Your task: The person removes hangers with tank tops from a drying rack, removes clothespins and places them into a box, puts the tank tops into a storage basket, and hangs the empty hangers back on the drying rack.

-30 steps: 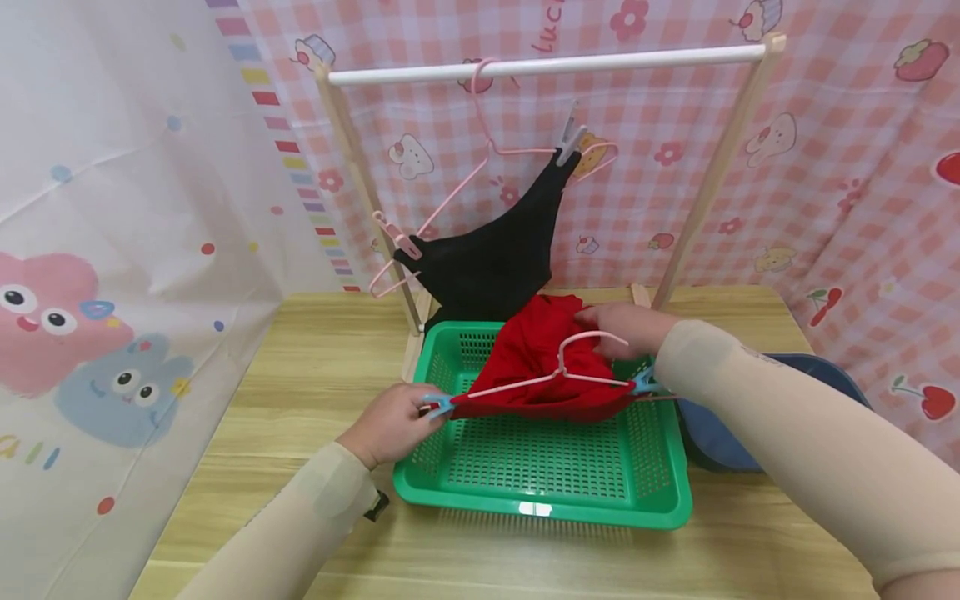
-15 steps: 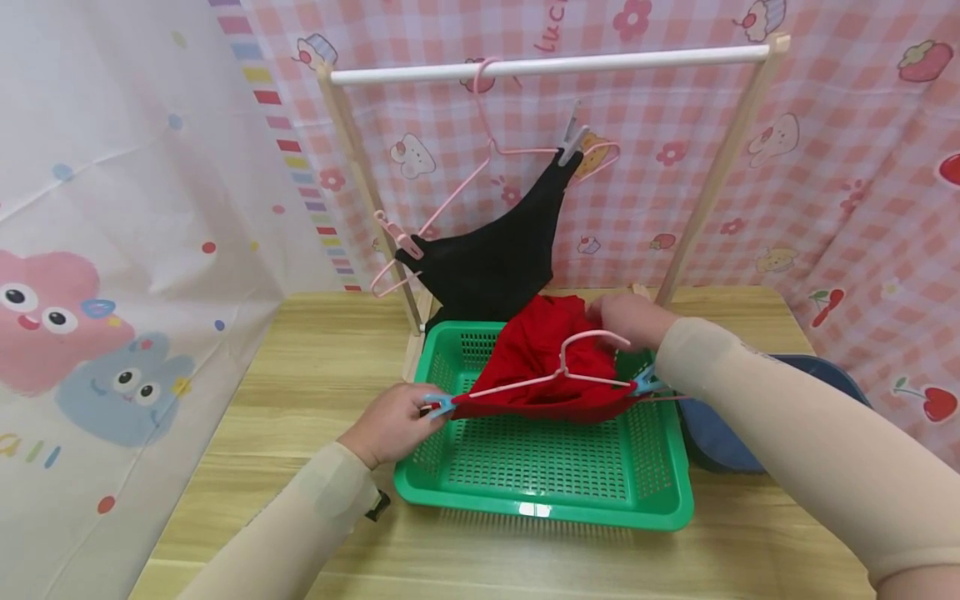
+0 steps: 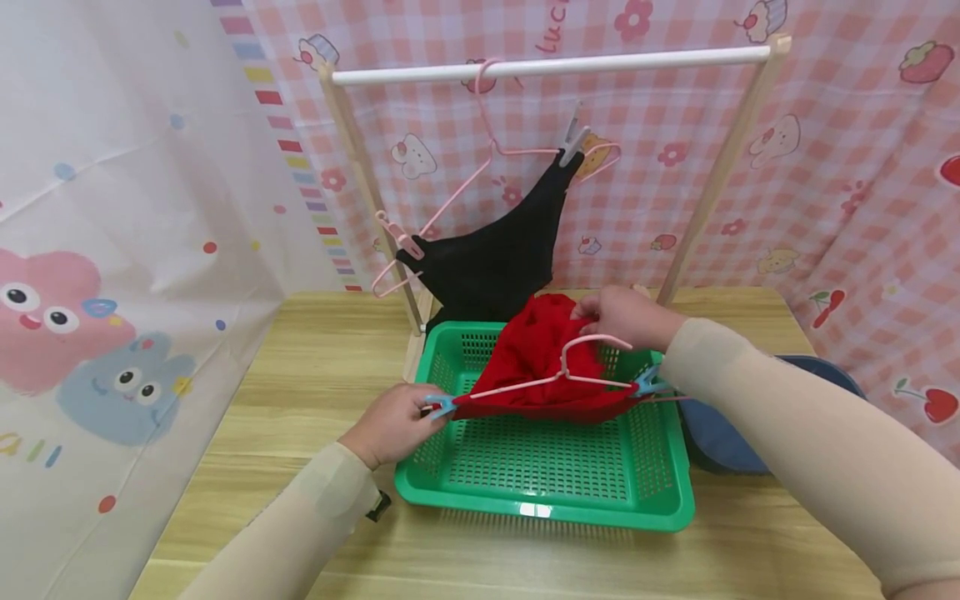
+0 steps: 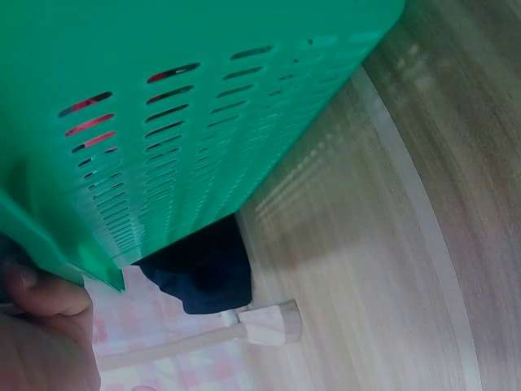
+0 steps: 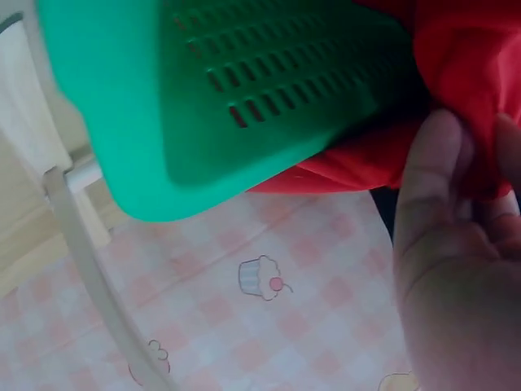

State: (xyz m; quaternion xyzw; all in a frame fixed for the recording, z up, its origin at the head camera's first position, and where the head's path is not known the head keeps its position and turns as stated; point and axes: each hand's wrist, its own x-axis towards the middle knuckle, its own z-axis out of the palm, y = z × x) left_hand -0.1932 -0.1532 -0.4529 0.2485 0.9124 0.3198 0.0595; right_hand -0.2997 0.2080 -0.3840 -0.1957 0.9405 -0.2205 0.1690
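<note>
A red garment point(image 3: 536, 354) lies bunched over the green basket point(image 3: 543, 518), its near edge stretched along a pink hanger point(image 3: 517, 386). One blue clothespin point(image 3: 442, 406) clips it at the hanger's left end, another blue clothespin point(image 3: 648, 381) at the right. My left hand point(image 3: 395, 423) holds the left clothespin at the basket's left rim; in the left wrist view only part of that hand point(image 4: 49, 326) shows by the rim. Over the far right corner, my right hand point(image 3: 630, 318) pinches the garment's far part. Thumb and fingers meet on the red cloth point(image 5: 476, 57) in the right wrist view.
Behind the basket, a black garment point(image 3: 495, 258) hangs tilted from a pink hanger on the white rod point(image 3: 622, 61) of a wooden stand. A grey clothespin point(image 3: 573, 146) and a pink one hold it. A blue basin point(image 3: 723, 433) stands right of the basket, partly behind my right arm.
My right hand has shifted slightly and now pinches the cloth, whose far right part is drawn up, baring more of the basket's right corner. My left hand and the hanger stay nearly still.
</note>
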